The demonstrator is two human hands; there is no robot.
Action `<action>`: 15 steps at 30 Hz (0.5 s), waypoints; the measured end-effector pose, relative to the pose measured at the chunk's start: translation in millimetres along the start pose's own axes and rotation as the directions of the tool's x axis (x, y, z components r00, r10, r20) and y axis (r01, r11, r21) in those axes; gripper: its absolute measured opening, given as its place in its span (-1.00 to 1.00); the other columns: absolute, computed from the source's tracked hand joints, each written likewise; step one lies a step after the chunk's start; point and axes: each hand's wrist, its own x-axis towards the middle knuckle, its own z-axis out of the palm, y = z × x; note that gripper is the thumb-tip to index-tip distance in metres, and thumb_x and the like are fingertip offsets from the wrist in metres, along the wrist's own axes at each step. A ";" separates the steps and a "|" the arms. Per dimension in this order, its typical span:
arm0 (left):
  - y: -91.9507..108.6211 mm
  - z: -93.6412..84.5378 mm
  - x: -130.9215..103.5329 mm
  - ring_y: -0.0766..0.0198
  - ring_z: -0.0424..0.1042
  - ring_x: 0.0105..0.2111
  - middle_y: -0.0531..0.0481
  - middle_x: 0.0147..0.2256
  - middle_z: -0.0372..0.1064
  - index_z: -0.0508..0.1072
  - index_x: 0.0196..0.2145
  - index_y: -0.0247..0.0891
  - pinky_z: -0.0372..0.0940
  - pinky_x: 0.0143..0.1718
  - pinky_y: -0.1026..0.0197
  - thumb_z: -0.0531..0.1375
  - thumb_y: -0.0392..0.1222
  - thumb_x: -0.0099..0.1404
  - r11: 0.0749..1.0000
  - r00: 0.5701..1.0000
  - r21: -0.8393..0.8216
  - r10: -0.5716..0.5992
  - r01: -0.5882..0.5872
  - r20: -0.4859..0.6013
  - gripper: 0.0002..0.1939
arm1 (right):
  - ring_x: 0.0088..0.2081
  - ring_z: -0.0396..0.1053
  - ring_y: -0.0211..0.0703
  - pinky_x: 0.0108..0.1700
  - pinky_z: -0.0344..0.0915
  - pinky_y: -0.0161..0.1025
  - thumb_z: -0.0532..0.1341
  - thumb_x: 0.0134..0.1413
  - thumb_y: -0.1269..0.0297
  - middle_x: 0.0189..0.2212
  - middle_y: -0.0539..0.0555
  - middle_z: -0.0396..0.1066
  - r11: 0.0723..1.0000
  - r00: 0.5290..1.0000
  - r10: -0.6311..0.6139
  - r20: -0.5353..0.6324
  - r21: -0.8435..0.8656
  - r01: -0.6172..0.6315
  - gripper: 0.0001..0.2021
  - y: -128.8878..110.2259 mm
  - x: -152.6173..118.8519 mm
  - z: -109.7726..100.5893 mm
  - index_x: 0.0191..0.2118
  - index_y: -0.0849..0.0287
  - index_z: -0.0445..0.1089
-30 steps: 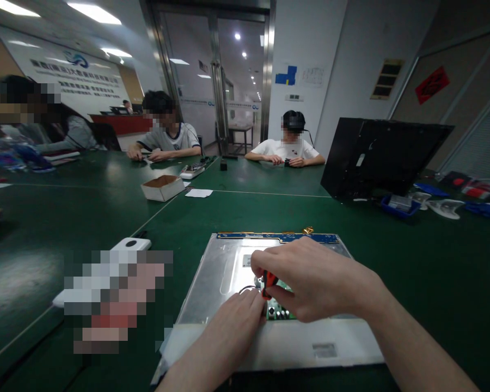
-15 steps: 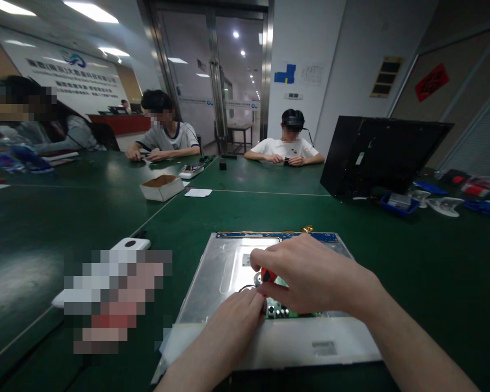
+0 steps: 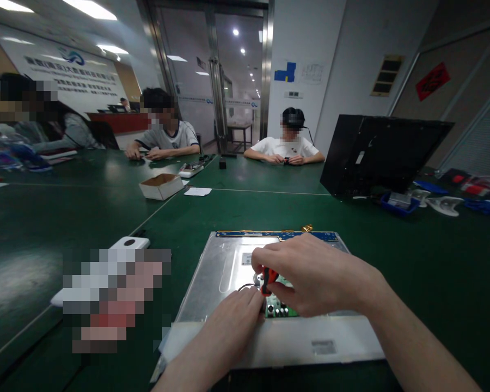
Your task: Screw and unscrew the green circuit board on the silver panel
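A flat metal display panel [image 3: 212, 275] lies on the table in front of me, with a green circuit board [image 3: 283, 312] near its middle. My right hand [image 3: 316, 275] is closed around the red-and-black handle of a screwdriver [image 3: 268, 280], held over the board's left side. Its tip is hidden. My left hand [image 3: 237, 316] rests low on the panel at the board's left edge, fingers pressed together just below the handle. Whatever those fingertips hold is out of sight. A dark cable [image 3: 247, 285] curves beside them.
To the left lie a white device [image 3: 130, 243] and a blurred-out item. Further back are an open white box [image 3: 161, 188] and a paper slip [image 3: 197, 191]. A black monitor [image 3: 384, 155] and a blue tray [image 3: 400, 202] stand back right. Several people sit across the table.
My right fingers have shifted and turned slightly around the screwdriver, so more of its red-and-black handle shows. My left hand stays in place on the panel.
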 end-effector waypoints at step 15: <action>3.3 -6.7 -1.2 0.05 0.43 -0.13 -0.12 -0.12 0.44 0.39 -0.12 -0.25 0.31 -0.09 0.01 0.06 -0.38 0.36 0.999 1.000 -0.044 0.001 -0.001 -0.016 -0.81 | -0.41 0.36 -0.20 -0.47 0.03 -0.29 0.15 0.13 0.35 -0.36 0.02 0.48 0.997 0.999 0.045 -0.009 -0.069 -0.045 -0.92 -1.9 1.4 1.8 -0.23 0.15 0.28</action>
